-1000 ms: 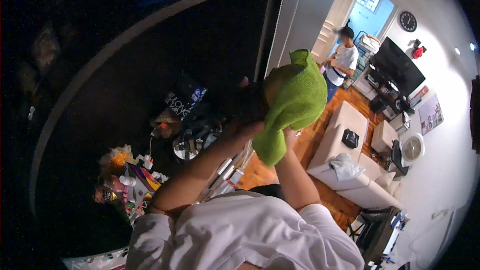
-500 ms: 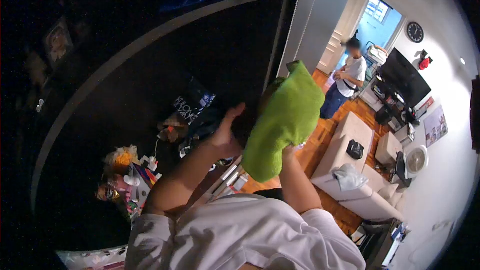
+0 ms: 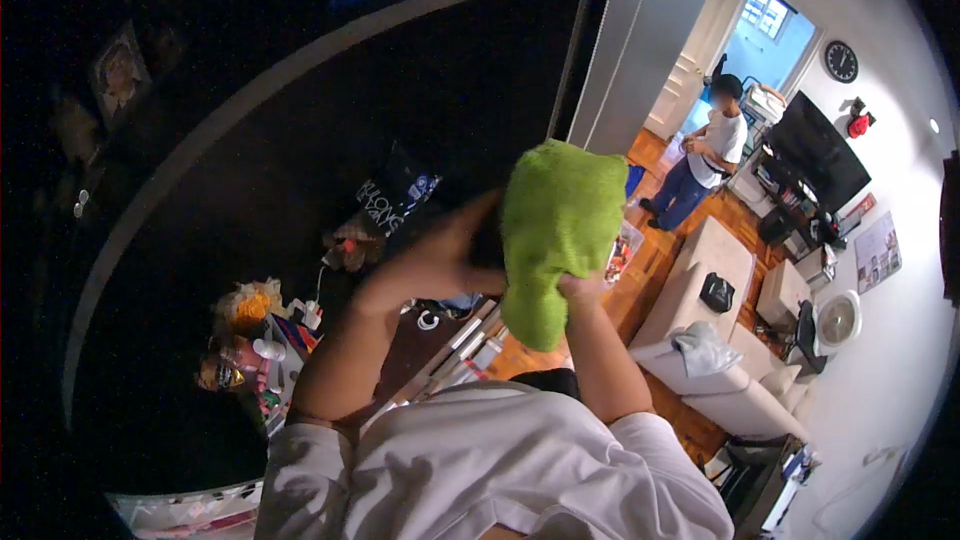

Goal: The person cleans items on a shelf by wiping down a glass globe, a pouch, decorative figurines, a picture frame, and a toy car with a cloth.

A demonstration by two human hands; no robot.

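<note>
A green cloth (image 3: 560, 210) is bunched up in front of my chest and hangs down at its lower end. My right hand (image 3: 584, 290) grips it from below on the right. My left hand (image 3: 435, 258) is at the left of the cloth, slightly blurred, with thumb and fingers spread apart. Its fingertips reach toward a dark area beside the cloth, where I cannot make out any object. Whatever may be under the cloth is hidden.
A co-worker (image 3: 712, 150) in a white shirt stands near the doorway. A cream sofa (image 3: 655, 325) with a black bag (image 3: 716, 292) is at right. Left, a dark glass pane has a curved frame (image 3: 225, 95). Assorted items (image 3: 250, 310) lie at lower left.
The green cloth has turned and shifted left with my right hand. My left hand left the cloth, spread out, then came back toward it. The co-worker appears farther right as the view shifted.
</note>
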